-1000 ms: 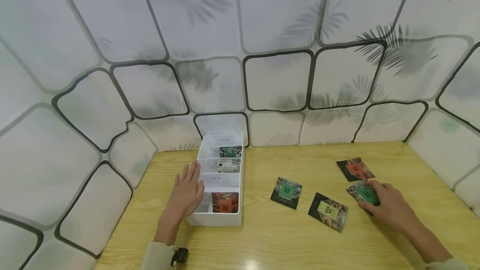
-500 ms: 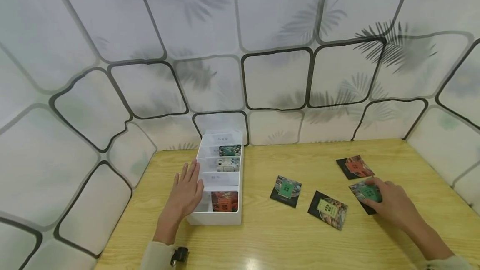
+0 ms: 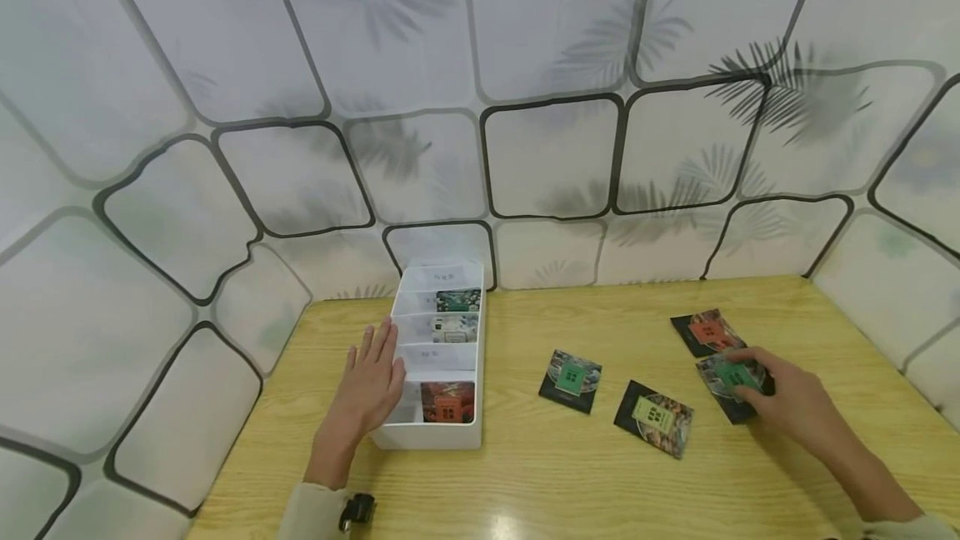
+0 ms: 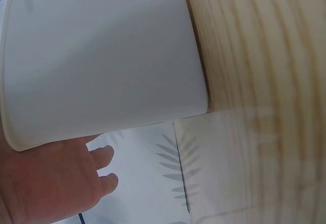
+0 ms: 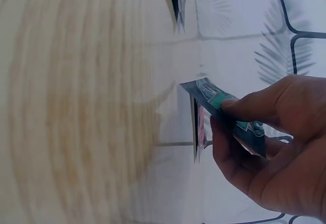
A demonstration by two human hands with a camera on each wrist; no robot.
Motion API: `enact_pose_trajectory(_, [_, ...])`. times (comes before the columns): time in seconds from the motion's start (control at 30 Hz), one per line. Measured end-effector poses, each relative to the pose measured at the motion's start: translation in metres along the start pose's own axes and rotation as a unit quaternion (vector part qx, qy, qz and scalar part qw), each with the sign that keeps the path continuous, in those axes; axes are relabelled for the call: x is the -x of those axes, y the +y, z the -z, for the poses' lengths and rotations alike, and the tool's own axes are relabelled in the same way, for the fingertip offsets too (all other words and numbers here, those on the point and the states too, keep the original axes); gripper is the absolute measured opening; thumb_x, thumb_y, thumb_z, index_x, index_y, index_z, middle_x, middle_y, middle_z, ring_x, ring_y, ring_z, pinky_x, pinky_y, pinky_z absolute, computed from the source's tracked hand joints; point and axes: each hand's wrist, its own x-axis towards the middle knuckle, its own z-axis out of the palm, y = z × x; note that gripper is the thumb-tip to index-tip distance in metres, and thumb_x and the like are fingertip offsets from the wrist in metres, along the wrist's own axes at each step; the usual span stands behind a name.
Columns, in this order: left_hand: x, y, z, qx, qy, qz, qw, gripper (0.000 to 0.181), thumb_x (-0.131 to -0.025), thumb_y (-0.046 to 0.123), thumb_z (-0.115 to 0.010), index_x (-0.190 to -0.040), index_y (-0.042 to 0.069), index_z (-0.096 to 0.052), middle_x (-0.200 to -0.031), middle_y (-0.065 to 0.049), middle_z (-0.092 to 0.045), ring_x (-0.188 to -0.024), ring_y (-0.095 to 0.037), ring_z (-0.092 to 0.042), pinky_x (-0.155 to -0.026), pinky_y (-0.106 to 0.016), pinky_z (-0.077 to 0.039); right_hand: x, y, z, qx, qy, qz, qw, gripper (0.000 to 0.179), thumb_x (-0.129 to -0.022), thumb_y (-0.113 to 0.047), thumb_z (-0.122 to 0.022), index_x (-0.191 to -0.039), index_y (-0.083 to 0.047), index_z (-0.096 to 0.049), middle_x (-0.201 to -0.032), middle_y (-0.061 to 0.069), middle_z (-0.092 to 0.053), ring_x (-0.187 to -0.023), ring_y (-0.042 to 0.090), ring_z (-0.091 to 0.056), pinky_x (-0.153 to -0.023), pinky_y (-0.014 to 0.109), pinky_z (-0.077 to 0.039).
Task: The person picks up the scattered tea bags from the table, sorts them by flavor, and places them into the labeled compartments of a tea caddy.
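Left hand: the left hand [image 3: 367, 386] lies along the left side of the box, fingers straight; it grips nothing.
Box: the box [image 3: 427, 437] is white and divided; its walls look smooth and stiff, probably light enough to slide if knocked. A flat palm against the side should steady it.
Boxed packets: a boxed red packet [image 3: 447, 401] sits in the nearest compartment; a pale packet [image 3: 455, 328] and a dark packet [image 3: 459, 300] sit further back, in separate compartments.
Loose green packet: the loose green packet [image 3: 571, 381] lies flat on the table [image 3: 570, 482], right of the box. Its low edge probably needs a fingertip slipped under a corner.
Yellow packet: the yellow packet [image 3: 654, 418] lies flat and askew; judged similar to handle, best taken by a side edge.
Red packet: the red packet [image 3: 705, 333] lies just behind the held one.
Held packet: the held packet [image 3: 726, 394] is tilted in the right hand and appears raised off the table. Judged light, thin and bendable, perhaps slick-faced, likely to crease if squeezed hard; contents cannot be told.
Right hand: the right hand [image 3: 795, 398] pinches it, thumb on the green label, fingers beneath. A light hold near the edge should suffice.
Hands: well apart.
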Motion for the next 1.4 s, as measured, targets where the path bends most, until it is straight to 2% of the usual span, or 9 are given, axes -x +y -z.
enact_pose_trajectory(0.33, [0.001, 0.002, 0.002, 0.005, -0.001, -0.003, 1.0000, 0.056, -0.111, 0.019, -0.033, -0.160, -0.006, -0.023, -0.169, -0.021, -0.015, -0.154, -0.046, -0.012, -0.119, -0.068, -0.011, -0.002, -0.012, 0.004, -0.015, 0.051, 0.030, 0.9981, 0.052, -0.091, -0.003, -0.074, -0.140, -0.008, -0.055, -0.129, 0.038, -0.055, -0.040, 0.010, -0.032, -0.039, 0.029, -0.033])
enact_pose_trajectory(0.43, [0.002, 0.002, 0.003, 0.005, 0.000, -0.004, 1.0000, 0.056, -0.111, 0.019, -0.033, -0.160, -0.007, -0.024, -0.168, -0.022, -0.017, -0.153, -0.047, -0.012, -0.119, -0.069, -0.011, -0.006, -0.016, 0.005, -0.017, 0.052, 0.031, 0.9980, 0.056, -0.091, -0.004, -0.075, -0.142, -0.008, -0.054, -0.136, 0.038, -0.052, -0.044, 0.016, -0.042, -0.044, 0.032, -0.035])
enact_pose_trajectory(0.53, [0.002, 0.002, 0.003, 0.005, -0.002, -0.002, 1.0000, 0.056, -0.111, 0.019, -0.033, -0.160, -0.007, -0.024, -0.168, -0.022, -0.016, -0.154, -0.047, -0.011, -0.119, -0.068, -0.011, -0.009, -0.020, 0.007, -0.020, 0.055, 0.041, 0.9974, 0.055, -0.090, -0.004, -0.076, -0.142, -0.007, -0.056, -0.139, 0.037, -0.051, -0.069, 0.037, -0.063, -0.055, 0.043, -0.046])
enact_pose_trajectory(0.67, [0.000, 0.002, 0.002, 0.003, -0.005, 0.001, 1.0000, 0.057, -0.110, 0.020, -0.032, -0.160, -0.006, -0.023, -0.169, -0.021, -0.015, -0.154, -0.045, -0.010, -0.120, -0.068, -0.011, -0.012, -0.027, 0.010, -0.040, 0.070, 0.059, 0.9950, 0.050, -0.090, -0.003, -0.077, -0.137, -0.006, -0.062, -0.137, 0.034, -0.054, -0.109, 0.055, -0.057, -0.073, 0.061, -0.052])
enact_pose_trajectory(0.8, [-0.001, 0.001, 0.001, 0.004, -0.007, 0.004, 1.0000, 0.057, -0.111, 0.021, -0.032, -0.161, -0.005, -0.021, -0.170, -0.019, -0.014, -0.155, -0.043, -0.008, -0.120, -0.067, -0.010, -0.016, -0.033, 0.014, -0.047, 0.089, 0.063, 0.9930, 0.048, -0.091, -0.003, -0.077, -0.136, -0.006, -0.062, -0.136, 0.030, -0.056, -0.100, 0.046, -0.061, -0.066, 0.047, -0.052])
enact_pose_trajectory(0.97, [0.000, 0.000, 0.002, 0.006, -0.007, 0.008, 0.9999, 0.058, -0.111, 0.021, -0.032, -0.161, -0.005, -0.021, -0.170, -0.019, -0.013, -0.155, -0.044, -0.009, -0.120, -0.067, -0.010, -0.022, -0.041, 0.019, -0.055, 0.096, 0.062, 0.9919, 0.049, -0.092, -0.004, -0.075, -0.139, -0.007, -0.060, -0.137, 0.029, -0.056, -0.093, 0.038, -0.060, -0.059, 0.031, -0.039])
enact_pose_trajectory(1.07, [0.000, 0.000, 0.003, 0.003, -0.007, 0.008, 0.9999, 0.057, -0.111, 0.020, -0.032, -0.161, -0.005, -0.021, -0.170, -0.019, -0.014, -0.154, -0.045, -0.010, -0.120, -0.067, -0.010, -0.026, -0.046, 0.021, -0.066, 0.094, 0.067, 0.9911, 0.050, -0.093, -0.005, -0.074, -0.141, -0.008, -0.060, -0.136, 0.029, -0.057, -0.090, 0.032, -0.059, -0.058, 0.030, -0.039])
enact_pose_trajectory(1.27, [0.000, 0.001, 0.003, 0.004, -0.008, 0.009, 0.9999, 0.057, -0.111, 0.020, -0.032, -0.161, -0.005, -0.021, -0.170, -0.019, -0.014, -0.155, -0.044, -0.009, -0.120, -0.067, -0.010, -0.033, -0.055, 0.025, -0.089, 0.100, 0.078, 0.9879, 0.043, -0.097, -0.010, -0.072, -0.139, -0.009, -0.061, -0.134, 0.027, -0.059, -0.084, -0.003, -0.049, -0.058, 0.026, -0.038])
enact_pose_trajectory(1.4, [0.000, 0.001, 0.003, 0.006, -0.009, 0.008, 0.9999, 0.057, -0.111, 0.020, -0.032, -0.161, -0.005, -0.021, -0.170, -0.019, -0.013, -0.155, -0.043, -0.007, -0.120, -0.067, -0.010, -0.037, -0.061, 0.029, -0.118, 0.100, 0.075, 0.9850, 0.037, -0.104, -0.015, -0.062, -0.140, -0.009, -0.061, -0.130, 0.023, -0.061, -0.081, -0.003, -0.052, -0.053, 0.027, -0.041])
